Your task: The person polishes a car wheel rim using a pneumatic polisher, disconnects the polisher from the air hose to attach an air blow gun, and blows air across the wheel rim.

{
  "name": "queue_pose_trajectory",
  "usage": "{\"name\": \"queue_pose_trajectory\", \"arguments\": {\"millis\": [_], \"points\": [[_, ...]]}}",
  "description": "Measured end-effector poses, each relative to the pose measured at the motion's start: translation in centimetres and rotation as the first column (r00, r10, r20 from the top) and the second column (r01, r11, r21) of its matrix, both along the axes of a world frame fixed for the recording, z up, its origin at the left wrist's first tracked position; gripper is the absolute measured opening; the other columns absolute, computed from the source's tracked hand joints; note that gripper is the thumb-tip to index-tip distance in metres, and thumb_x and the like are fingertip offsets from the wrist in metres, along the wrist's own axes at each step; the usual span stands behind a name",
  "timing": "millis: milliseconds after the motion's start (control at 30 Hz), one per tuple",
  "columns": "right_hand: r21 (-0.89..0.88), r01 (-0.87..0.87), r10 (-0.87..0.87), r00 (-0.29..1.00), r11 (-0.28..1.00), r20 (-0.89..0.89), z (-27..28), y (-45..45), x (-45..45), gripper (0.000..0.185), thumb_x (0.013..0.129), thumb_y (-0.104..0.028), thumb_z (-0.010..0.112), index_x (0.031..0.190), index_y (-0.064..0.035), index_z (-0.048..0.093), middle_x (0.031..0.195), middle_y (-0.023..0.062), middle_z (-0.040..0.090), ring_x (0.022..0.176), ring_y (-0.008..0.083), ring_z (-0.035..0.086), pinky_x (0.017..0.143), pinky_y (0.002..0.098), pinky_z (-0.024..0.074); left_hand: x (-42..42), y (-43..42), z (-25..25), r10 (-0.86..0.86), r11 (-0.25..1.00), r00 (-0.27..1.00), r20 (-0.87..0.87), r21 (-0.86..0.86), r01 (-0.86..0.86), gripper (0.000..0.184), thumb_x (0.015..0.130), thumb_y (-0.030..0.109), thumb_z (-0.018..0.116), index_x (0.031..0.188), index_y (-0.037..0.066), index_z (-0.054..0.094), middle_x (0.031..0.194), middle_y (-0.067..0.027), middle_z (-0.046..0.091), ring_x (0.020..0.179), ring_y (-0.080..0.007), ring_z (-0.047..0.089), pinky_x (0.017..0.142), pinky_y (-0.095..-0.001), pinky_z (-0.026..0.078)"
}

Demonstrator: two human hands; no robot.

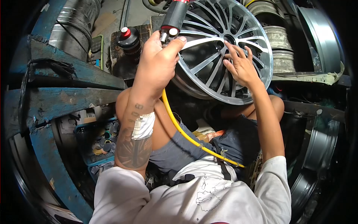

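Observation:
My left hand is wrapped round an air tool with a black body and red rings, held over the left rim of the wheel. A yellow air hose runs from below this hand across my lap to my waist. In front of me stands a silver multi-spoke alloy wheel, tilted, its face toward me. My right hand is open, with fingers spread over the spokes near the hub hole. The fingertips look close to or on the metal; exact contact is unclear.
A black bottle with a red cap stands left of the wheel. Blue worn metal beams line the left side. A blue basket holds small pieces. More wheel rims are stacked at right, with others lower down.

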State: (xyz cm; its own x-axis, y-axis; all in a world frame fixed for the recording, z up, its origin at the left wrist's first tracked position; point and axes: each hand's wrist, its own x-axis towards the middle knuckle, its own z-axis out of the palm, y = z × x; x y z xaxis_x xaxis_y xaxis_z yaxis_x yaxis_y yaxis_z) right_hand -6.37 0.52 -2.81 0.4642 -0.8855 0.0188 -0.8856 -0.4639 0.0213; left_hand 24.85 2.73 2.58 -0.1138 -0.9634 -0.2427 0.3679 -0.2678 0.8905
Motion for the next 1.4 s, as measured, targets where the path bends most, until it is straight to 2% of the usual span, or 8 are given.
{"name": "queue_pose_trajectory", "arguments": {"millis": [133, 200, 300, 367, 467, 533, 1133, 1400], "points": [[-0.253, 0.155, -0.126, 0.984, 0.955, 0.125, 2.5, 3.0, -1.6, 0.061, 0.094, -0.033, 0.060, 0.149, -0.0127, 0.041, 0.126, 0.0030, 0.065, 0.134, 0.0207, 0.046, 0.115, 0.0483, 0.0186, 0.3, -1.0, -0.8, 0.008, 1.000, 1.000, -0.006, -0.029, -0.009, 0.016, 0.095, 0.022, 0.063, 0.097, 0.012, 0.051, 0.058, 0.0074, 0.040, 0.039, -0.0016, 0.030, 0.038, -0.0198, 0.025], [-0.313, 0.196, -0.127, 0.966, 0.929, 0.227, 5.5, 4.8, -4.5, 0.056, 0.094, -0.029, 0.062, 0.143, -0.0070, 0.047, 0.130, 0.0116, 0.062, 0.128, 0.0294, 0.051, 0.113, 0.0447, 0.0246, 0.2, -1.3, -0.6, 0.036, 0.999, 0.999, -0.012, -0.017, -0.036, 0.015, 0.095, 0.021, 0.063, 0.096, 0.012, 0.050, 0.058, 0.0072, 0.040, 0.039, -0.0015, 0.030, 0.037, -0.0199, 0.026], [-0.447, 0.285, -0.085, 0.906, 0.848, 0.415, 14.3, 8.6, -6.1, 0.044, 0.101, -0.022, 0.051, 0.138, 0.0020, 0.052, 0.139, 0.0187, 0.054, 0.136, 0.0309, 0.045, 0.115, 0.0416, 0.0308, 0.2, -1.4, -0.7, 0.040, 0.999, 0.999, 0.002, 0.012, -0.040, 0.014, 0.096, 0.019, 0.062, 0.096, 0.012, 0.050, 0.059, 0.0072, 0.041, 0.039, -0.0012, 0.030, 0.035, -0.0199, 0.026], [-0.522, 0.192, 0.112, 0.862, 0.831, 0.495, 21.2, 12.4, -3.0, 0.044, 0.100, -0.022, 0.051, 0.137, 0.0014, 0.052, 0.139, 0.0182, 0.054, 0.135, 0.0306, 0.045, 0.114, 0.0414, 0.0311, 0.1, -1.1, -0.4, 0.043, 0.999, 0.999, -0.022, 0.001, -0.043, 0.013, 0.096, 0.019, 0.061, 0.096, 0.012, 0.050, 0.059, 0.0073, 0.040, 0.039, -0.0010, 0.029, 0.036, -0.0193, 0.026], [-0.544, -0.225, 0.527, 0.688, 0.808, 0.499, 28.7, 19.0, 2.2, 0.043, 0.100, -0.022, 0.052, 0.137, 0.0006, 0.052, 0.138, 0.0176, 0.054, 0.134, 0.0301, 0.045, 0.113, 0.0410, 0.0315, -0.2, -0.4, -0.2, 0.030, 0.999, 0.998, -0.062, -0.024, -0.031, 0.014, 0.096, 0.021, 0.061, 0.096, 0.012, 0.051, 0.058, 0.0069, 0.039, 0.038, -0.0011, 0.029, 0.037, -0.0194, 0.025], [-0.498, -0.405, 0.639, 0.564, 0.766, 0.524, 30.8, 21.6, 5.2, 0.043, 0.100, -0.021, 0.052, 0.137, 0.0000, 0.053, 0.138, 0.0171, 0.054, 0.133, 0.0298, 0.046, 0.112, 0.0408, 0.0318, -0.4, 0.1, 0.1, 0.019, 0.999, 0.998, -0.058, -0.047, -0.022, 0.014, 0.097, 0.022, 0.061, 0.097, 0.011, 0.052, 0.057, 0.0066, 0.039, 0.038, -0.0016, 0.029, 0.036, -0.0198, 0.025], [-0.483, -0.404, 0.630, 0.490, 0.777, 0.603, 31.2, 26.6, 7.3, 0.040, 0.099, -0.020, 0.054, 0.135, -0.0049, 0.055, 0.136, 0.0132, 0.056, 0.126, 0.0271, 0.048, 0.105, 0.0386, 0.0344, 0.0, -0.1, -1.0, -0.062, 0.997, 0.971, -0.230, 0.027, 0.070, 0.017, 0.101, 0.023, 0.054, 0.100, 0.006, 0.056, 0.054, 0.0070, 0.035, 0.036, -0.0024, 0.029, 0.034, -0.0206, 0.025], [-0.489, -0.414, 0.640, 0.452, 0.768, 0.621, 31.1, 26.4, 7.6, 0.038, 0.098, -0.019, 0.055, 0.135, -0.0071, 0.056, 0.136, 0.0115, 0.056, 0.123, 0.0259, 0.049, 0.102, 0.0377, 0.0356, -0.7, 0.4, -0.3, -0.029, 0.997, 0.988, -0.153, 0.069, 0.040, 0.016, 0.100, 0.023, 0.053, 0.103, 0.007, 0.054, 0.055, 0.0067, 0.035, 0.036, -0.0035, 0.028, 0.035, -0.0213, 0.025]]}}
